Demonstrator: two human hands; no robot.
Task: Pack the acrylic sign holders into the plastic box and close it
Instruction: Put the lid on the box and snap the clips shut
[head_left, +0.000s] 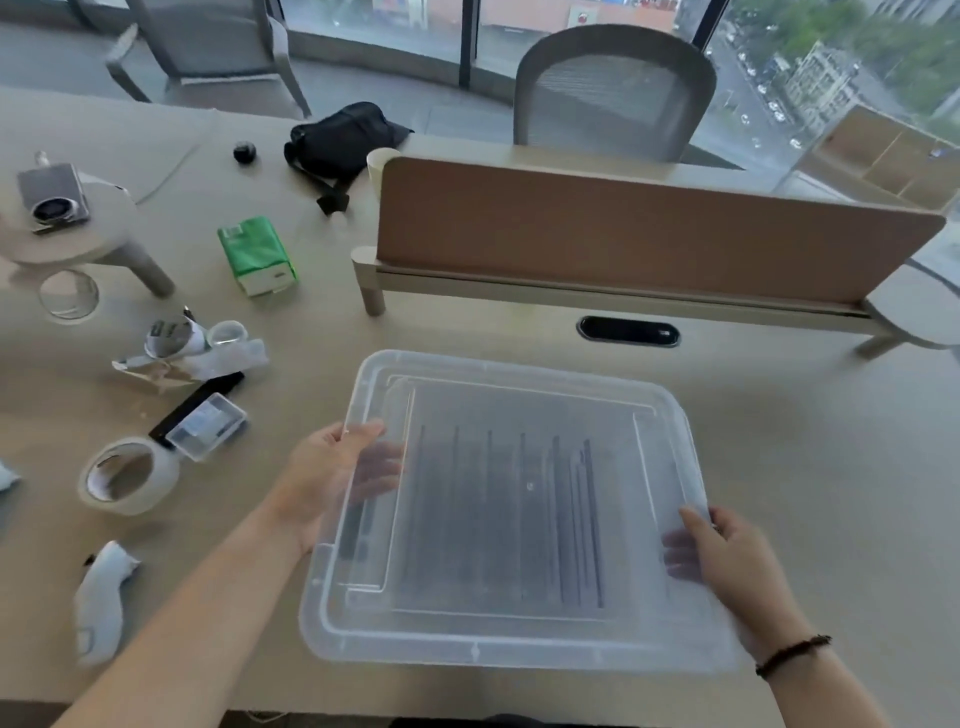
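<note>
A clear plastic lid (509, 389) lies over the plastic box in the middle of the desk, in front of me. Through the cloudy lid I see several acrylic sign holders (524, 519) standing on edge in a row, their dark edges running front to back. My left hand (332, 478) grips the lid's left edge, thumb on top and fingers underneath. My right hand (727, 561) grips the right edge the same way, near the front corner. The box walls below the lid are mostly hidden.
To the left lie a tape roll (130, 475), a small clear case (208, 426), crumpled wrapping (187, 348), a green packet (257, 254) and a white object (101, 603). A brown desk divider (623, 234) stands behind the box. A black bag (343, 140) lies further back.
</note>
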